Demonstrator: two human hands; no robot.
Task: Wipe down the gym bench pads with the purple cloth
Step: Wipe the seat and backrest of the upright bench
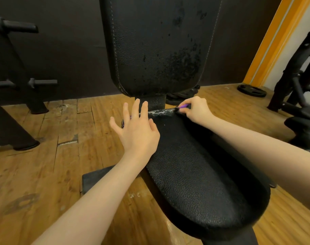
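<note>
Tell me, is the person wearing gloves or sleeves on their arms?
No. The left hand and right hand are bare, with no gloves, rings or watch showing. Both forearms are uncovered as far as the picture reaches, so no sleeves show.

wood floor [44, 174] | bench foot plate [95, 179] | weight plate [251, 90] (far right)

Your seat pad [200, 174] is black pebbled vinyl, long and rounded, lying flat and running away from you. Your back pad [156, 45] stands upright behind it, speckled with dark spots. Only a purple sliver of your cloth [183, 106] shows, at the seat's far right corner.
</note>
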